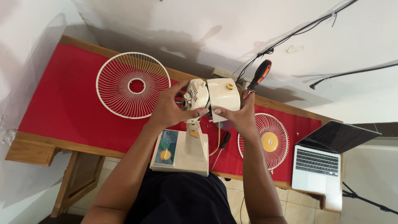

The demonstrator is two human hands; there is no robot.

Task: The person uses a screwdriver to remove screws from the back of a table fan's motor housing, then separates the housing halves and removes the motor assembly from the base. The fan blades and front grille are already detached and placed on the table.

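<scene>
My left hand (168, 108) grips the bare fan motor (195, 95) at the top of a cream table fan stand (182, 151) with a yellow knob. My right hand (240, 114) holds the cream motor cover (224, 94), which has a small yellow knob, right beside the motor. The same hand also holds a screwdriver with a black and orange handle (260, 74) that sticks up past the fingers.
A white wire fan guard (132, 85) lies on the red-topped wooden table (62, 103) to the left. A second guard with a yellow centre (265, 141) lies right. A black screwdriver (223, 143) lies by the stand. An open laptop (319, 166) sits far right. Cables run along the wall.
</scene>
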